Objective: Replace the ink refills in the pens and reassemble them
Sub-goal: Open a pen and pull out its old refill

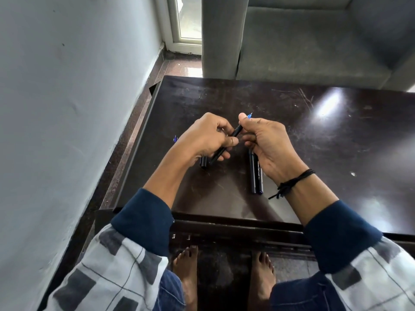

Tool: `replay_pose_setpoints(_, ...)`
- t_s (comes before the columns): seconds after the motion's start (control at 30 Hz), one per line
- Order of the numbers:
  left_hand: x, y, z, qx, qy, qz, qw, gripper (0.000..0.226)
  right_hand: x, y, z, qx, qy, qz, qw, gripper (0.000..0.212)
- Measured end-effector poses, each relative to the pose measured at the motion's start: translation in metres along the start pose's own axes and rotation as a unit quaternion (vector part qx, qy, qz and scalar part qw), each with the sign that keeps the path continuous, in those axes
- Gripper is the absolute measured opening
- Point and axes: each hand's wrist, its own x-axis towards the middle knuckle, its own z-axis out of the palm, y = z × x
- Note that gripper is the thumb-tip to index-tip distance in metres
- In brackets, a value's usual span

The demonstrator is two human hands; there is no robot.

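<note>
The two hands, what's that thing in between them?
A black pen barrel, in the head view: the left hand grips it; its upper end reaches the right hand, which pinches a blue tip.

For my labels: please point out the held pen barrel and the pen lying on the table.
held pen barrel (236, 132): head view, its exposed upper end.
pen lying on the table (255, 176): head view, middle of its body.

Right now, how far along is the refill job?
Looks done: one black pen lies seemingly assembled on the table, though its refill is hidden. In hand: the left hand grips a black barrel while the right hand pinches a blue-tipped piece at its far end. Left: joining those two, then dealing with the loose black piece under the left hand and the small blue part near the table's left edge.
</note>
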Motion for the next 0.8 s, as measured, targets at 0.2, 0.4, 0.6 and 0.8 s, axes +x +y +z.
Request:
replay_pose_setpoints(0.2, -0.0010, 0.0010, -0.0025, 0.019, -0.018, -0.003, 1.000, 0.016, 0.0028, 0.0043, 0.0006, 0.005, -0.001, -0.010, 1.000, 0.014)
replay_pose_setpoints(0.4, 0.0021, -0.0015, -0.0026, 0.019, 0.005, 0.004, 1.000, 0.011, 0.0053, 0.0039, 0.0010, 0.040, -0.015, 0.003, 0.999, 0.019)
replay_pose_setpoints(0.6, 0.0051, -0.0022, -0.0043, 0.016, 0.067, 0.030, 0.997, 0.010, 0.0050, 0.0042, 0.0000, 0.048, -0.028, 0.021, 0.998, 0.027)
replay_pose_setpoints(0.8, 0.0073, -0.0052, -0.0096, 0.036, 0.099, 0.033, 0.994, 0.009, 0.0026, 0.0006, 0.0008, 0.046, -0.050, 0.044, 0.997, 0.012)
